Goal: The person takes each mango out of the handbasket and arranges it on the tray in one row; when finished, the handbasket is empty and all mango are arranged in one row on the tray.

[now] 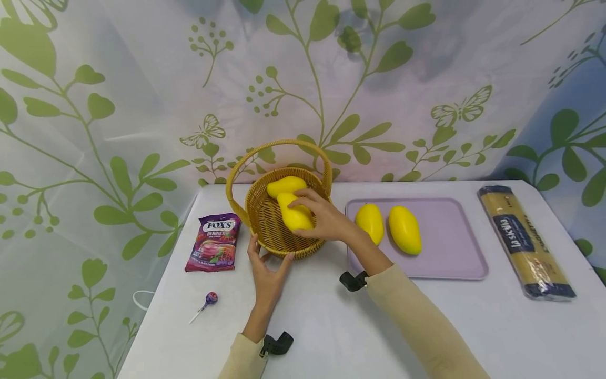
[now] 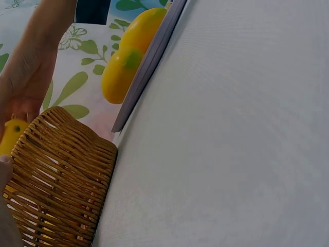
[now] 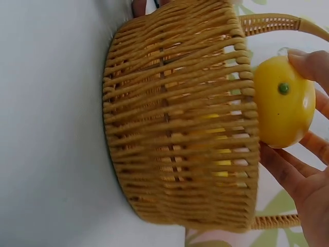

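A brown wicker basket (image 1: 270, 226) with a tall arched handle stands near the back of the table. One yellow mango (image 1: 286, 186) lies inside it, against the far side. My right hand (image 1: 324, 216) grips a second mango (image 1: 294, 213) between thumb and fingers over the basket's opening; in the right wrist view this mango (image 3: 285, 103) shows at the height of the rim. My left hand (image 1: 269, 273) holds the basket's near side, thumb and fingers spread along the rim. In the left wrist view only a bit of the left thumb shows beside the wicker (image 2: 61, 175).
Right of the basket, a lilac tray (image 1: 450, 237) carries two mangoes (image 1: 404, 230). A pack of spaghetti (image 1: 525, 242) lies at the far right. To the left are a purple Fox's candy bag (image 1: 215, 243) and a lollipop (image 1: 210, 298). A leaf-patterned curtain (image 1: 379, 105) hangs behind the table.
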A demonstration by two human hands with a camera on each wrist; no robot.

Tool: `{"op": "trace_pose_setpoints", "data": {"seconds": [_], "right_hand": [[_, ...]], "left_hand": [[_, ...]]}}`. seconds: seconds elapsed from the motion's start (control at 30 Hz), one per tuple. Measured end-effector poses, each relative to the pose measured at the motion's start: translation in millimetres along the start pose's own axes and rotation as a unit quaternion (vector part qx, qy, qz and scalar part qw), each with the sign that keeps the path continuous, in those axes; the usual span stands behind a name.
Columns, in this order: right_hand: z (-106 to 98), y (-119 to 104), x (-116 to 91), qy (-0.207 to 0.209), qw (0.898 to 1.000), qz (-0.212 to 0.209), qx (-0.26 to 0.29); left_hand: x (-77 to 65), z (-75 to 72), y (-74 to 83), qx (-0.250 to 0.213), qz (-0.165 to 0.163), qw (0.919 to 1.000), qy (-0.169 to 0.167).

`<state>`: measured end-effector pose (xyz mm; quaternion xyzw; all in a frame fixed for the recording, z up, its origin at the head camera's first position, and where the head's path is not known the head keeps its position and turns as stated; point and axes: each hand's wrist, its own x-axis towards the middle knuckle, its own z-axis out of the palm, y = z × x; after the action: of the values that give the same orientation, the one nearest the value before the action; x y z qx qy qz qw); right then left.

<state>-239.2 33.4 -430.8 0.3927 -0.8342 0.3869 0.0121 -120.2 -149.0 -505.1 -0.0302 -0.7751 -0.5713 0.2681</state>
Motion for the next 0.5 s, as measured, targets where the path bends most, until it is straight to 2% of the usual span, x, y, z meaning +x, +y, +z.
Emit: {"op": "trace_pose_setpoints", "data": {"seconds": [0.5], "right_hand": [[-36,-5,-43,0.040,0.999,-0.006,-0.004]], "left_hand": [[-0.7,-0.2,-2.3,-0.001,0.003,1.0000,0.001]]}}
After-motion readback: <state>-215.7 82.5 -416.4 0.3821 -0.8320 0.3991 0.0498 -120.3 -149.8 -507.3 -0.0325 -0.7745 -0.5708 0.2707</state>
